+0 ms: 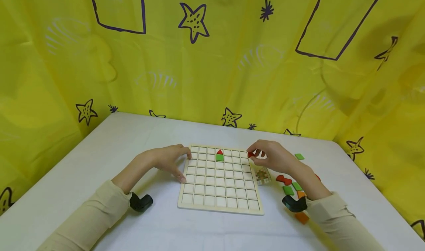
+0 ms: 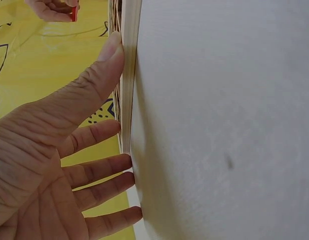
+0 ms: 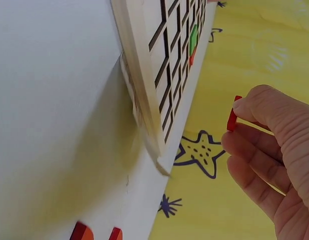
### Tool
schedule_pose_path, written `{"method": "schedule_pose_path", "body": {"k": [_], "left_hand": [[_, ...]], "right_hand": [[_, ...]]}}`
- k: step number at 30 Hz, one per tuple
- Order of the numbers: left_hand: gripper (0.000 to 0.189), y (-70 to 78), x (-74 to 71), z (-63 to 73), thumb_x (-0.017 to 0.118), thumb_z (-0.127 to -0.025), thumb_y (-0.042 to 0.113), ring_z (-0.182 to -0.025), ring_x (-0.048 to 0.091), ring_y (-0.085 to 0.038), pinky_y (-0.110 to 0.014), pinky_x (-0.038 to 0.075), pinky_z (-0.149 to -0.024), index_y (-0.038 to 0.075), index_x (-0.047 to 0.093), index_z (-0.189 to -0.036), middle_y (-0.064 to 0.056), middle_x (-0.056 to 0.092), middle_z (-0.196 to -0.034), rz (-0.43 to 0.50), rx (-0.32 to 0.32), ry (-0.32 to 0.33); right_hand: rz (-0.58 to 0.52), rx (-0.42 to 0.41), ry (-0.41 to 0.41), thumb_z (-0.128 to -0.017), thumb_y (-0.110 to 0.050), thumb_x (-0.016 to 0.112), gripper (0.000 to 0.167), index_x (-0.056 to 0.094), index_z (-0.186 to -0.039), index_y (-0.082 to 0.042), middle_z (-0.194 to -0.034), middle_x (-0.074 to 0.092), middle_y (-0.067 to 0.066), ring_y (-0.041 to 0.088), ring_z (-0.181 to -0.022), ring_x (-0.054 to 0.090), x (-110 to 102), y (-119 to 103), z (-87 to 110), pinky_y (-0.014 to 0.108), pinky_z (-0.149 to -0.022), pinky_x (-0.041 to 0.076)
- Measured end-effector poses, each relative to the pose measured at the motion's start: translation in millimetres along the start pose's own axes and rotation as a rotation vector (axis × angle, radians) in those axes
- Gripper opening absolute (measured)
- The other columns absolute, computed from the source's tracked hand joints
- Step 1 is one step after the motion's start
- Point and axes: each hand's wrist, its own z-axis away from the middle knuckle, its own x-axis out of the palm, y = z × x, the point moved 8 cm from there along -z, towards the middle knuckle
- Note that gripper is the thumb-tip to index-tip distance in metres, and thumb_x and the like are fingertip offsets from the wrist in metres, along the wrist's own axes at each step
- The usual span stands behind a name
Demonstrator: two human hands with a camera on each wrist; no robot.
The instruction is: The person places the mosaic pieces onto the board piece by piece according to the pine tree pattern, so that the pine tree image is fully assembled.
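Note:
A pale wooden grid board (image 1: 203,200) lies on the white table. Near its far edge, a green square tile (image 1: 219,157) and a red triangle tile (image 1: 220,152) sit in neighbouring cells. My left hand (image 1: 167,160) rests at the board's left side, its thumb (image 2: 112,47) on the rim and its fingers loosely extended along the edge. Above the board's far right corner, my right hand (image 1: 270,157) pinches a small red tile (image 3: 232,117) between thumb and forefinger. The tile's full outline is partly covered by the fingertips.
A small patterned card (image 1: 263,176) pokes out beside the board's right edge. Right of it lie a red tile with a narrowed middle (image 1: 284,179), green tiles (image 1: 288,190) and orange tiles (image 1: 301,217), partly behind my right forearm. A yellow curtain (image 1: 212,77) hangs beyond the table.

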Motion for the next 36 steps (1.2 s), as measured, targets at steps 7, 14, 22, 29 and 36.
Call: {"method": "schedule_pose_path", "body": {"k": [7, 14, 22, 29, 36], "left_hand": [[0.070, 1.1, -0.3, 0.6, 0.092, -0.074, 0.039, -0.126, 0.052, -0.028, -0.049, 0.042, -0.110, 0.012, 0.056, -0.128, -0.012, 0.055, -0.136, -0.003, 0.011, 0.005], [0.071, 0.9, 0.4, -1.0, 0.092, -0.074, 0.040, -0.128, 0.052, -0.029, -0.050, 0.041, -0.111, 0.012, 0.056, -0.128, -0.013, 0.054, -0.137, -0.003, 0.006, 0.002], [0.069, 0.6, -0.2, 0.1, 0.093, -0.074, 0.040, -0.126, 0.052, -0.028, -0.050, 0.042, -0.110, 0.014, 0.056, -0.126, -0.012, 0.055, -0.136, -0.007, -0.003, 0.004], [0.071, 1.0, -0.8, 0.3, 0.093, -0.074, 0.041, -0.127, 0.051, -0.029, -0.050, 0.042, -0.110, 0.013, 0.056, -0.127, -0.011, 0.055, -0.136, -0.004, -0.004, 0.005], [0.071, -0.2, 0.1, -0.4, 0.093, -0.073, 0.041, -0.126, 0.052, -0.028, -0.050, 0.042, -0.110, 0.013, 0.056, -0.127, -0.011, 0.055, -0.134, -0.003, -0.006, 0.001]], "right_hand": [[-0.001, 0.000, -0.034, -0.089, -0.007, 0.078, 0.023, 0.073, -0.111, -0.003, -0.097, 0.071, -0.004, 0.015, -0.090, 0.065, 9.8, -10.0, -13.3, 0.038, -0.077, 0.059], [0.001, -0.034, -0.064, -0.090, -0.007, 0.077, 0.020, 0.073, -0.110, -0.004, -0.099, 0.071, -0.002, 0.015, -0.089, 0.065, 21.9, -14.7, -25.8, 0.038, -0.079, 0.058], [0.003, -0.037, -0.113, -0.092, -0.011, 0.076, 0.015, 0.073, -0.108, -0.008, -0.100, 0.070, -0.001, 0.012, -0.088, 0.063, 35.4, -18.6, -41.4, 0.031, -0.079, 0.055], [-0.013, -0.043, -0.153, -0.094, -0.009, 0.074, 0.015, 0.074, -0.109, -0.007, -0.104, 0.072, 0.002, 0.013, -0.089, 0.065, 45.4, -22.3, -49.2, 0.031, -0.082, 0.056], [-0.017, -0.032, -0.173, -0.094, -0.008, 0.073, 0.014, 0.074, -0.108, -0.009, -0.105, 0.073, 0.001, 0.014, -0.090, 0.065, 51.5, -19.9, -51.8, 0.032, -0.083, 0.055]]}}
